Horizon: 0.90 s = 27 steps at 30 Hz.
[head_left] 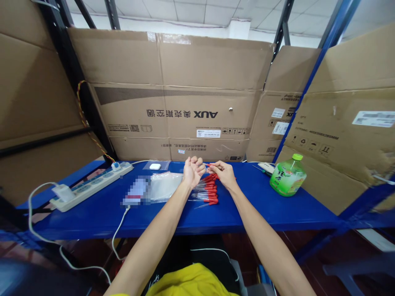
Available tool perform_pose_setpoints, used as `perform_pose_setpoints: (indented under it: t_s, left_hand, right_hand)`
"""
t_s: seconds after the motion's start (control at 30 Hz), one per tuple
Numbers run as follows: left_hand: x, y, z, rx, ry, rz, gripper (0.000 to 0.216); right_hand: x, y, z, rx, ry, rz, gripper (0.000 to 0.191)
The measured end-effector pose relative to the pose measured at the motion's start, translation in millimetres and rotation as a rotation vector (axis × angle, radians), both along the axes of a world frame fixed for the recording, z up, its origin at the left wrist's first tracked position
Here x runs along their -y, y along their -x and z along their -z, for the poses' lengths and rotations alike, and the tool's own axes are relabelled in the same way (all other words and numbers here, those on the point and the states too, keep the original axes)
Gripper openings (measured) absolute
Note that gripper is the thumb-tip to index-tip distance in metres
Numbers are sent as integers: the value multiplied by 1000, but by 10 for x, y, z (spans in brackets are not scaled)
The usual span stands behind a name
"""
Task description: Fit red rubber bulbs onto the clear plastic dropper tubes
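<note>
- Nearest in, both forearms reach up toward 12 o'clock, over something yellow at the bottom edge.
- On the blue shelf [92, 213], the row of red-capped clear tubes [210, 191] lies just below the hands – a clear plastic bag [163, 186] at their 9 o'clock.
- Left hand [191, 170] is curled closed, right hand [224, 172] is pinched tight; between them they seem to hold one red-capped piece, too small to tell exactly how.
- Looks like mid-step on a single tube – the next move would need a steady pinch and care not to scatter the row.
- Further out: power strip [92, 185] at 9 o'clock, green bottle [287, 177] at 3 o'clock, cardboard boxes [173, 94] behind.
</note>
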State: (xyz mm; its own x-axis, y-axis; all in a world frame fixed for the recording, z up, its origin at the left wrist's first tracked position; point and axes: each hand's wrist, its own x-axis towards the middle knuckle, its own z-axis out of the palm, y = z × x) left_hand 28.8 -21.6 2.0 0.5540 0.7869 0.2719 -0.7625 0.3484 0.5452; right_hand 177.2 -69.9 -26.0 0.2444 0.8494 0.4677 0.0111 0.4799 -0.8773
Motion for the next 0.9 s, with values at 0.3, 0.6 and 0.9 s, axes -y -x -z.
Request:
perform_pose_setpoints:
  t_s: [0.3,0.6,0.9]
  left_hand:
    - [-7,-18,11,-8,7,-17,40]
    - [-7,-39,36,15,19,3,36]
    - [0,-96,79,51,18,-72,38]
  right_hand:
    - [31,27,-27,16,-7,16,45]
    - [9,16,21,54,-39,25,37]
    - [-27,78,13,64,-97,121,32]
